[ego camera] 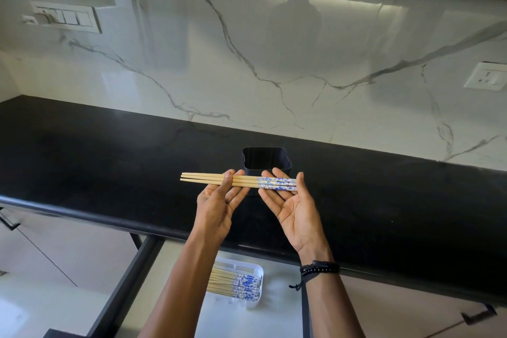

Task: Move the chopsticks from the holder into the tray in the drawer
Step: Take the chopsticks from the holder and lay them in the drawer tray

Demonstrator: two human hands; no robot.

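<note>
Three wooden chopsticks [247,181] with blue-and-white patterned ends lie level across both my palms, above the black counter. My left hand [218,200] pinches their plain middle with thumb and fingers. My right hand [290,200] cradles the patterned ends, fingers loosely curled. Just behind the hands stands the dark square holder [266,159], and no chopsticks show in it. Below the counter, in the open drawer [247,318], a white tray [258,277] holds several more chopsticks, partly hidden by my left forearm.
The black counter [109,145] runs to a marble backsplash with a switch panel [65,18] at left and a socket [487,75] at right. The drawer's dark left side rail [123,288] juts out beneath the counter edge. Closed cabinet fronts flank the drawer.
</note>
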